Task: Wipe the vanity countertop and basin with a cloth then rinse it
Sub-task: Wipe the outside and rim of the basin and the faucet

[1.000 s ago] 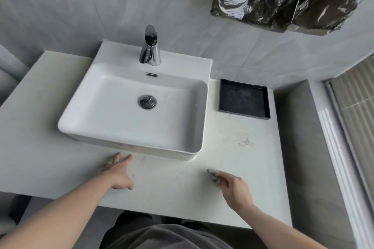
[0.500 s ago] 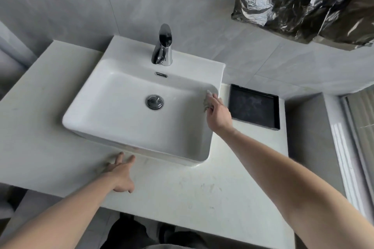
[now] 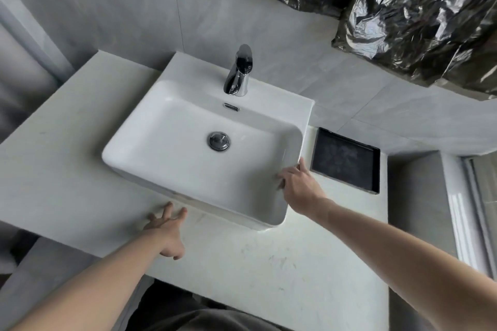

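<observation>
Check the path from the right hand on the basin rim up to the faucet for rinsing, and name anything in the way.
Nothing visible blocks it. The right hand rests on the basin right rim; between it and the faucet lies only open bowl.

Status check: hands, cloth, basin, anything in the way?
Left hand flat on countertop, open. Right hand at basin right rim; cloth not visible. Black tray close beside.

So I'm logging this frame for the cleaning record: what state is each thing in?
faucet: off, no water running
basin: empty, drain stopper down
countertop: scuffed
black tray: empty, dusty
left hand: flat, open
right hand: on basin rim; cloth not visible
</observation>
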Motion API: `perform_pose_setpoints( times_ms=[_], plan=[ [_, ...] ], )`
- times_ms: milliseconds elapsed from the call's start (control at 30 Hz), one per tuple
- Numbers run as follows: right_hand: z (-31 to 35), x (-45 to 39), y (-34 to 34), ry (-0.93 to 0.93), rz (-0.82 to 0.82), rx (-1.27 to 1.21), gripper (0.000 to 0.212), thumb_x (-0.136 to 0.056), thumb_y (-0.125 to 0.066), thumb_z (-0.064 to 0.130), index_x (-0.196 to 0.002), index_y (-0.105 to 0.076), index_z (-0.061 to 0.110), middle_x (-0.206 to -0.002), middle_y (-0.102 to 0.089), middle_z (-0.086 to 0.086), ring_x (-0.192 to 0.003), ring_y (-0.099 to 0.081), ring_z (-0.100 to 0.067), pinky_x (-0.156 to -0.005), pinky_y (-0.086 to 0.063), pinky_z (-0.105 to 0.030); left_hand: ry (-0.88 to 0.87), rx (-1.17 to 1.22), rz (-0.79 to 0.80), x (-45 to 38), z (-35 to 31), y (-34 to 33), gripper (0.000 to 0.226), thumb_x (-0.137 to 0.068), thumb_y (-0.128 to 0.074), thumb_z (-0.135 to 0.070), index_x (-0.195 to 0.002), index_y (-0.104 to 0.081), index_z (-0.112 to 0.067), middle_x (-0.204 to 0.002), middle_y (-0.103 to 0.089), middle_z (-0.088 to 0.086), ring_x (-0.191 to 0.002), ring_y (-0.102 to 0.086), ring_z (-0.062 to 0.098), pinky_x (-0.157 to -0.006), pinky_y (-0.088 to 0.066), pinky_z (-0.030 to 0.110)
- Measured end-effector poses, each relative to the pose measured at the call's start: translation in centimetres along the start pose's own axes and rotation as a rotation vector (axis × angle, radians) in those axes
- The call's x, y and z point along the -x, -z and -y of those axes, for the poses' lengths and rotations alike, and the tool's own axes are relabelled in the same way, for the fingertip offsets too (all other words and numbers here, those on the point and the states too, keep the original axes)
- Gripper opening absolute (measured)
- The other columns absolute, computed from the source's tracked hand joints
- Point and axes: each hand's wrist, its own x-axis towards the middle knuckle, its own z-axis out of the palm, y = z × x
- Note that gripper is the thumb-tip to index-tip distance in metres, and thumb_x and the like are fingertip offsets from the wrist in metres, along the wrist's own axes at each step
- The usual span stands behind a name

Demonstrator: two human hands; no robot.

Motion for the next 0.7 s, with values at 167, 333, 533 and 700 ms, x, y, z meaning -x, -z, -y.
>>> perform_pose_setpoints(
  times_ms=[167,333,533,700],
  plan=[
    [3.6,6.2,-1.5,0.103,0.076,0.053,0.045,-0.085,-0.036,0.0,-0.094,-0.073,0.025,-0.103,-0.073,-0.001,-0.154,-0.008,-0.032,-0.127,-0.009,-0.035,0.004,0.034,0.019,-0.1,0.2,0.2,0.117,-0.073,-0.072,-0.027,-0.156,0.01,-0.043,-0.162,0.03,-0.007,-0.152,0.003,0.041,-0.114,-0.037,0.047],
    [2.0,4.4,0.1,0.192,0.064,0.029,0.047,-0.092,-0.039,0.004,-0.112,-0.073,0.028,-0.114,-0.074,0.001,-0.156,-0.01,-0.029,-0.127,-0.011,-0.042,0.007,0.004,0.015,-0.1,0.2,-0.1,0.119,-0.072,-0.072,-0.027,-0.156,0.011,-0.042,-0.162,0.03,-0.006,-0.152,0.002,0.042,-0.114,-0.036,0.048],
    [0.0,-1.0,1.5,0.058,0.073,0.082,0.044,-0.093,-0.043,0.001,-0.116,-0.072,0.024,-0.123,-0.071,0.009,-0.157,-0.008,-0.025,-0.124,-0.012,-0.039,0.003,-0.028,0.021,0.3,0.1,0.3,0.119,-0.074,-0.073,-0.027,-0.156,0.011,-0.041,-0.162,0.03,-0.003,-0.152,0.001,0.042,-0.116,-0.033,0.048],
    [2.9,4.1,-0.8,0.035,0.095,0.039,0.043,-0.079,-0.039,0.013,-0.09,-0.077,0.029,-0.111,-0.073,0.002,-0.141,-0.039,-0.024,-0.122,-0.021,-0.034,0.002,-0.039,0.013,0.2,0.1,0.3,0.119,-0.072,-0.071,-0.026,-0.156,0.011,-0.041,-0.162,0.03,-0.004,-0.152,0.0,0.043,-0.115,-0.035,0.05]
  ],
)
